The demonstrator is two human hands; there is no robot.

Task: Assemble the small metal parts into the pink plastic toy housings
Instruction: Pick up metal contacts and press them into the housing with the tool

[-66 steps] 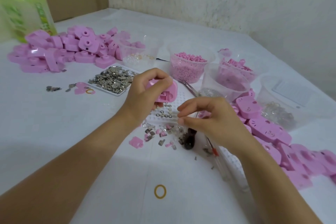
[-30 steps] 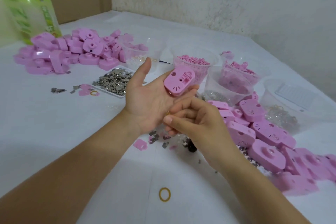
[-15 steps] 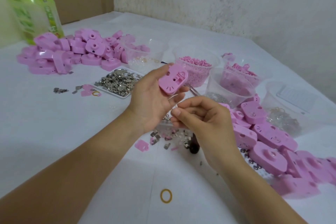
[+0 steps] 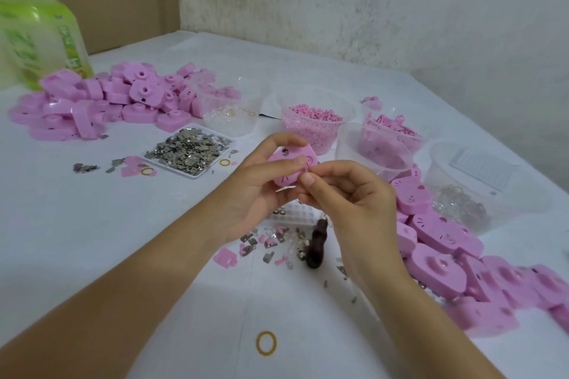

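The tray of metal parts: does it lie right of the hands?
No, the tray of metal parts lies left of the left hand.

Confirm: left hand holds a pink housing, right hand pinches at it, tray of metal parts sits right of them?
No: in the head view the tray of metal parts sits left of them. The left hand holds the pink housing; the right hand pinches at it.

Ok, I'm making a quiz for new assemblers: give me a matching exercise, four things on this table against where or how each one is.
Things: 1 pink housing; 2 white tray; 3 yellow ring; 4 green-labelled bottle.
Places or states: A far left of the view; B alone, nearest the camera; C gripped by the left hand; D heaped with small metal parts.
Pairs: 1-C, 2-D, 3-B, 4-A.
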